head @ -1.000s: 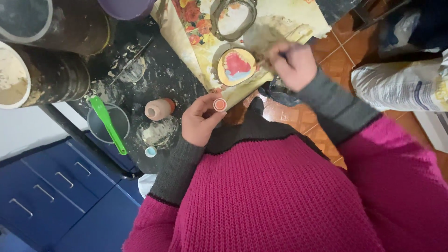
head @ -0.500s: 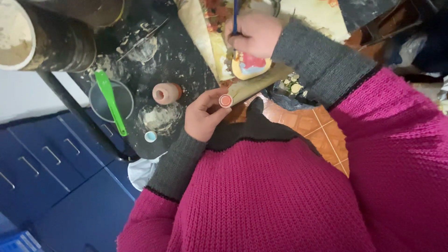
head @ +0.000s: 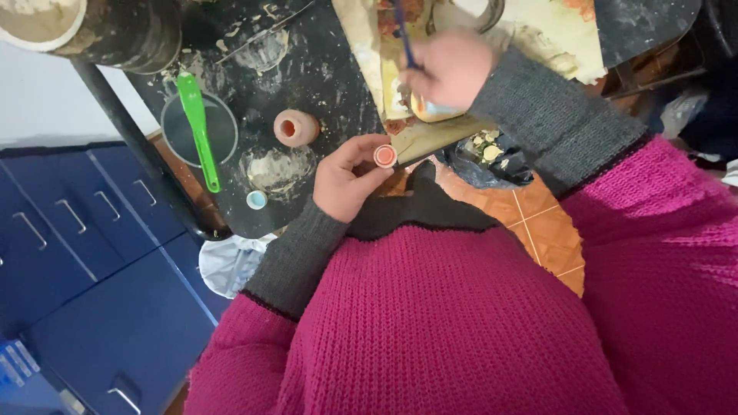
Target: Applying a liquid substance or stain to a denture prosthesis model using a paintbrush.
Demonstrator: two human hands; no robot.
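Left hand [head: 347,178] pinches a small round paint pot [head: 385,156] between thumb and fingertips, open orange face pointing up at the camera. Right hand [head: 448,69], up and to its right, is closed around a blue brush [head: 403,31]; shaft runs near-vertical, tip hidden.

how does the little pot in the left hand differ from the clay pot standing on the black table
The little pot is pinched in the left hand, off the table; the clay pot stands free on the black table. The little pot looks smaller, with a pale rim; the clay pot is earthy brown. Both are round with orange-red insides.
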